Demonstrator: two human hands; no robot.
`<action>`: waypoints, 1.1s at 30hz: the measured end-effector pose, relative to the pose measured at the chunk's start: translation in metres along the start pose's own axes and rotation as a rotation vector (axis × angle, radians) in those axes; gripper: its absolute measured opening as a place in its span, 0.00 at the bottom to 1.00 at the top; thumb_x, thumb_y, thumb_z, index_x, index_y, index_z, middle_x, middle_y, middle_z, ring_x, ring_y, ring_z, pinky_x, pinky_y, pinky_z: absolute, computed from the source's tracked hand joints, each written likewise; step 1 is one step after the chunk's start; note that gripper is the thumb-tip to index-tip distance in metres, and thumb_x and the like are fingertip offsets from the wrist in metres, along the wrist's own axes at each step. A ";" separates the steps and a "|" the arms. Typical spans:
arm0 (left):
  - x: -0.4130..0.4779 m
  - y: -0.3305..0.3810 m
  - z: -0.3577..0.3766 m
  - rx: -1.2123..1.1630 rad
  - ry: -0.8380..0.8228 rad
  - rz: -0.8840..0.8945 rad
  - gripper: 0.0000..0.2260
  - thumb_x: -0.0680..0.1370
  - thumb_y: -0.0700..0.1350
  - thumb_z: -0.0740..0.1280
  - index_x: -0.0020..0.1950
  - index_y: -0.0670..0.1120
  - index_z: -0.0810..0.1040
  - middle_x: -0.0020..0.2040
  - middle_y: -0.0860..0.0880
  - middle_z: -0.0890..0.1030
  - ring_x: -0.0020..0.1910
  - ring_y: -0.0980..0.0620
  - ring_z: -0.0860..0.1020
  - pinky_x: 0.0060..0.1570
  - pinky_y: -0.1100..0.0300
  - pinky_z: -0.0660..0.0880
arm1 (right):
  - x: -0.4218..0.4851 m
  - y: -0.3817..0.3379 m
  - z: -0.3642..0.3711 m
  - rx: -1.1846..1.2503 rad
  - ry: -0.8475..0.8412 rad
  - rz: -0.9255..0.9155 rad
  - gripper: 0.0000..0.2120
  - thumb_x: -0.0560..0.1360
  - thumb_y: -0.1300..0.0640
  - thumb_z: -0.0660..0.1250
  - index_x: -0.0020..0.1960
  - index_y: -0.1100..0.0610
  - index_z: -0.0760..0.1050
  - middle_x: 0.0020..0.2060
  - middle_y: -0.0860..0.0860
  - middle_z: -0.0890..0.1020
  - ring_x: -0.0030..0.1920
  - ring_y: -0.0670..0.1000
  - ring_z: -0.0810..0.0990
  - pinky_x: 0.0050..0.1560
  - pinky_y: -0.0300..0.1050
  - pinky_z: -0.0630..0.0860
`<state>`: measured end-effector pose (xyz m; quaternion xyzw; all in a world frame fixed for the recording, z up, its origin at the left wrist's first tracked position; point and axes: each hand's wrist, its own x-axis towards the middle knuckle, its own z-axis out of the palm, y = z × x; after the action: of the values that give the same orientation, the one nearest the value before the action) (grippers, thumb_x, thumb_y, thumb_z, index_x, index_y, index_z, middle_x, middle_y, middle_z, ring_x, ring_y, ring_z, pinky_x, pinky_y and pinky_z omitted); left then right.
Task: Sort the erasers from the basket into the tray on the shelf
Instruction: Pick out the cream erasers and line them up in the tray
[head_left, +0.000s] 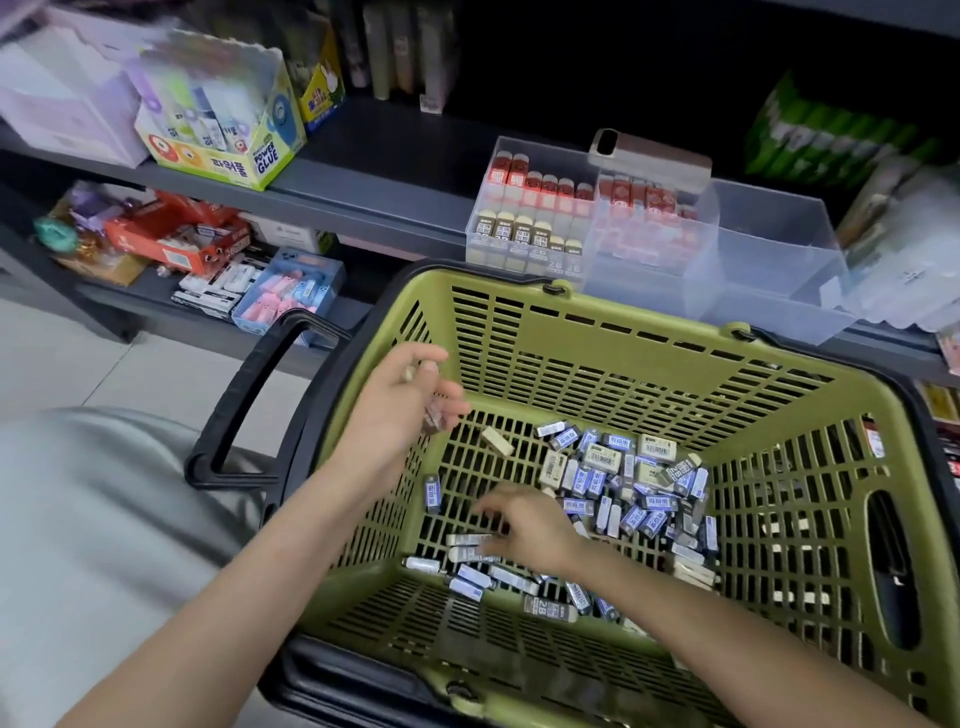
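Note:
An olive-green basket (618, 332) holds several small erasers (623, 483) in blue, grey and beige sleeves. My left hand (400, 405) hovers over the basket's left wall, fingers curled around a few erasers. My right hand (524, 525) reaches down to the basket floor and touches a white-sleeved eraser (465, 540); its grip is blurred. On the shelf behind the basket stands a clear compartment tray (727, 270) with red and beige erasers (535, 208) standing in rows on its left side; its right compartment shows no erasers.
A phone (649, 153) lies on top of the tray. A glue box (223, 119) stands on the shelf at left. Boxes of pink and white erasers (285, 296) sit on the lower shelf. The basket's black handle (249, 400) hangs to the left.

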<state>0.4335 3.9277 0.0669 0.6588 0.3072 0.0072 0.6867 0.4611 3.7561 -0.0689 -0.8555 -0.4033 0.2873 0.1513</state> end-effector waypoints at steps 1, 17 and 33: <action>0.003 0.002 -0.005 -0.115 0.004 -0.067 0.09 0.82 0.39 0.56 0.56 0.46 0.75 0.41 0.46 0.82 0.35 0.53 0.81 0.35 0.59 0.77 | 0.003 0.004 0.008 -0.137 -0.042 -0.018 0.21 0.73 0.48 0.69 0.64 0.53 0.72 0.57 0.50 0.77 0.58 0.51 0.74 0.59 0.47 0.71; -0.006 -0.023 0.016 0.133 -0.111 -0.158 0.12 0.76 0.46 0.68 0.57 0.45 0.72 0.43 0.48 0.76 0.38 0.55 0.72 0.40 0.61 0.72 | -0.007 -0.013 -0.041 0.523 0.317 0.157 0.07 0.71 0.55 0.70 0.48 0.53 0.78 0.39 0.48 0.78 0.34 0.41 0.70 0.36 0.36 0.69; 0.012 -0.040 0.051 0.026 -0.252 -0.341 0.10 0.75 0.35 0.68 0.54 0.45 0.75 0.50 0.39 0.81 0.30 0.49 0.80 0.23 0.62 0.69 | -0.041 0.012 0.008 -0.018 -0.125 0.231 0.22 0.71 0.41 0.69 0.57 0.54 0.74 0.47 0.52 0.82 0.48 0.51 0.79 0.42 0.43 0.71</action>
<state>0.4496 3.8814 0.0222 0.6017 0.3261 -0.1954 0.7024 0.4426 3.7175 -0.0657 -0.8780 -0.3134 0.3519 0.0839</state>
